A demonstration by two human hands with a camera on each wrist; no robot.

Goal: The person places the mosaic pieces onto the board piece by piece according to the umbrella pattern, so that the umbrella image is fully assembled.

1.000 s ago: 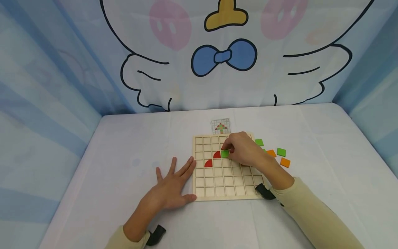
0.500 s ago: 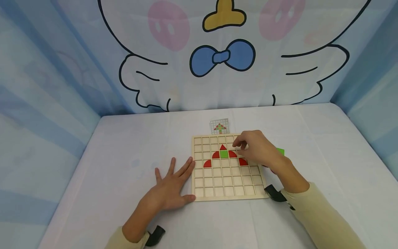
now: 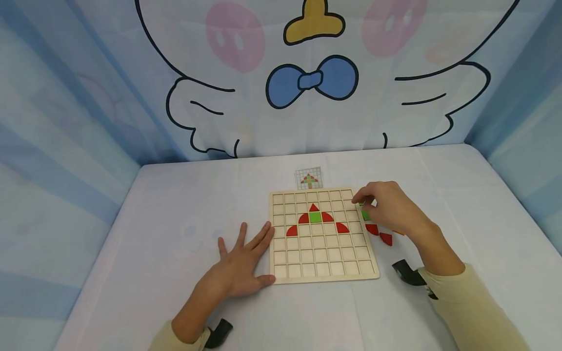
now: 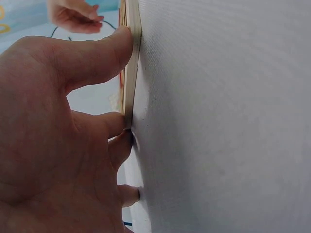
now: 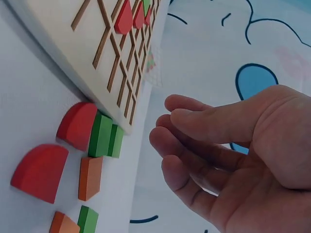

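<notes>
A wooden grid board (image 3: 325, 269) lies on the white table. Set in its squares are a red triangle (image 3: 313, 208), a green square block (image 3: 315, 217) and several red quarter-circle blocks (image 3: 342, 227). My left hand (image 3: 237, 270) rests flat with spread fingers, its thumb and fingertips touching the board's left edge. Over the board's right edge, above the loose blocks, hovers my right hand (image 3: 391, 204). In the right wrist view its fingers bend loosely and hold nothing; a gap separates them from the blocks.
Loose by the board's right edge lie red quarter-circle blocks (image 5: 41, 172), green blocks (image 5: 99, 136) and orange blocks (image 5: 90, 178). A small pattern card (image 3: 309, 178) sits behind the board. A printed curtain (image 3: 329, 122) stands along the table's far edge.
My right hand has left the green square block in the board and moved right to the loose blocks, uncovering the red pieces. The left hand keeps its place.
</notes>
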